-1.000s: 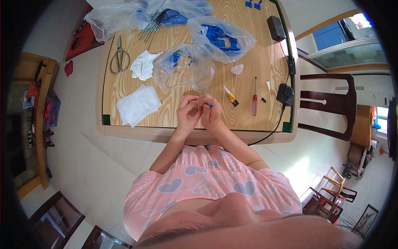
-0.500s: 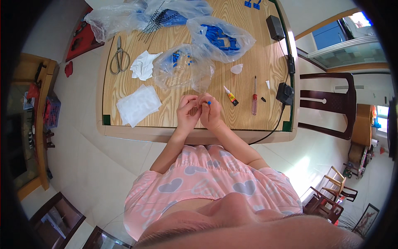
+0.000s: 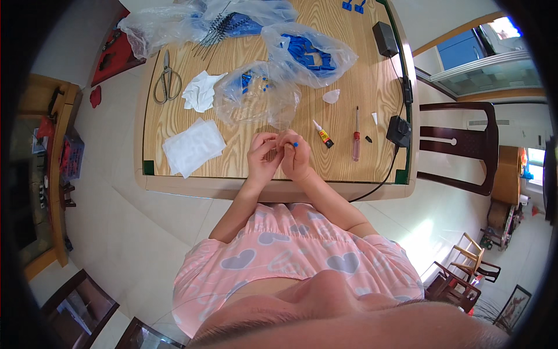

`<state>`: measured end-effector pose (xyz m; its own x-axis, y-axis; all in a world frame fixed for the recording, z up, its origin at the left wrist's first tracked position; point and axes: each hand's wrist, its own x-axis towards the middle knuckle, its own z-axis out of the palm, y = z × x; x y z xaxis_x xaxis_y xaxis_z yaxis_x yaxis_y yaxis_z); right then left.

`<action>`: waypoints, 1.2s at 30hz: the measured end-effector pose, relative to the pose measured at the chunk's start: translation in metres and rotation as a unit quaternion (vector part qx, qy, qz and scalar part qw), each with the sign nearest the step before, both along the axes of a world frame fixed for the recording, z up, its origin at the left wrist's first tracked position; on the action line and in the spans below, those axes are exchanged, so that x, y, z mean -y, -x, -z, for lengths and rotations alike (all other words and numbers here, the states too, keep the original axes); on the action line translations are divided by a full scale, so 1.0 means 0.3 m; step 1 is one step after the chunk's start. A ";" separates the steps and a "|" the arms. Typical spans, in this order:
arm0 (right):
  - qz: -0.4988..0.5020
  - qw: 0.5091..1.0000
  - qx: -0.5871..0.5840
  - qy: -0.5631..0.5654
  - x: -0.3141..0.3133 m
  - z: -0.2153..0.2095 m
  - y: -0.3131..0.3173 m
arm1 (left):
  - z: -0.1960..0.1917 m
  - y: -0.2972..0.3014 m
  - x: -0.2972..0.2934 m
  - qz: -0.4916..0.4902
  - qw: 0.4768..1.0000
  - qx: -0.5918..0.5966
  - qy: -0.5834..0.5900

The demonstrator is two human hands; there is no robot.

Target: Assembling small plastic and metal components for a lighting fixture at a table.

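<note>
Only a slight shift at the fingers: compared with a second ago, the small blue piece (image 3: 295, 144) sits a touch farther from the body, while both hands hold nearly the same spot above the near edge of the table (image 3: 340, 168). Right hand (image 3: 297, 160) first: thumb and fingers are closed, pinching that blue piece, which pokes out at the top of the grip. Left hand (image 3: 264, 160) comes in beside it, fingers bent and tips meeting the right hand's fingers; whether they grip anything, I can't tell, as the contact is hidden.

Moving outward, just right of the hands lies a glue tube (image 3: 324, 136), yellow and black with a white nozzle. Past it, a screwdriver (image 3: 356, 145) with a red handle, then a small black piece (image 3: 368, 139) and a white cone (image 3: 375, 118). Straight ahead, a clear plastic bag (image 3: 279, 104) spreads with blue bits in it, and beyond that another bag holds blue plastic parts (image 3: 299, 52). Over to the left we have white sheets (image 3: 193, 148), a crumpled tissue (image 3: 200, 93) and scissors (image 3: 167, 86). Far side: black spiral rods (image 3: 220, 30). Right edge: a black adapter (image 3: 399, 131) trailing its cable (image 3: 381, 187).
</note>
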<state>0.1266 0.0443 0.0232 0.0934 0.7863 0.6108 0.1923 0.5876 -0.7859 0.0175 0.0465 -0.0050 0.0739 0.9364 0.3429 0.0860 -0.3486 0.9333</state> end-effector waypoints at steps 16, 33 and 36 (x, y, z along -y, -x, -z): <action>-0.020 0.999 0.002 -0.036 -0.009 -0.021 0.008 | -0.007 -0.001 0.001 -0.004 1.000 0.000 -0.004; -0.020 0.999 0.024 -0.032 -0.005 -0.037 0.002 | -0.003 0.001 0.003 -0.003 1.000 0.004 -0.006; -0.019 0.999 0.017 -0.041 -0.007 -0.028 -0.001 | -0.019 0.002 0.000 -0.002 1.000 -0.009 -0.014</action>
<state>0.1269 0.0465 0.0315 0.0425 0.7354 0.6763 0.1953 0.6577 -0.7275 0.0170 0.0465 0.0006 0.0767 0.9270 0.3671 0.1042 -0.3736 0.9217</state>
